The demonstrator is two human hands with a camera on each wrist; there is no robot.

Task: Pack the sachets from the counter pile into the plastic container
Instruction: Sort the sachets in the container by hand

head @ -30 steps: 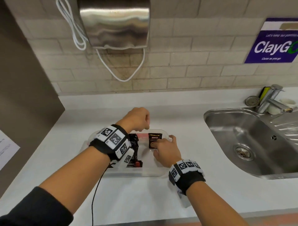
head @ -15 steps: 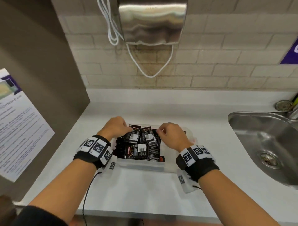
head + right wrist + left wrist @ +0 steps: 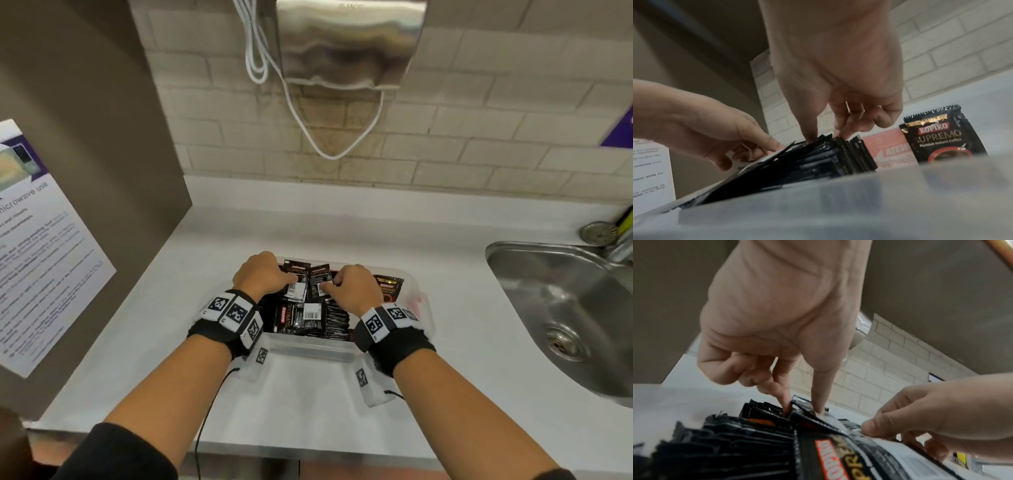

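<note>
White counter [image 3: 308, 404] beside steel sink [image 3: 561, 308]

Head looks down; wrist views, close, share the sachets [image 3: 301, 317].

Black sachets [image 3: 301, 317] are showing red-and-gold lettering and white barcode panels; the clear container [image 3: 310, 349] is sitting on a white desk [image 3: 308, 404]; wristbands [image 3: 233, 317] are wearing black-and-white checks.

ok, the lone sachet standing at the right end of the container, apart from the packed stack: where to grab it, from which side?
Pinch the serrated top edge of the lone sachet from above. It stands roughly upright with its printed face showing, leaning toward the far wall of the container, so the top edge is the free part. The right hand is nearer; the packed stack likely blocks a low approach from the left.
</note>
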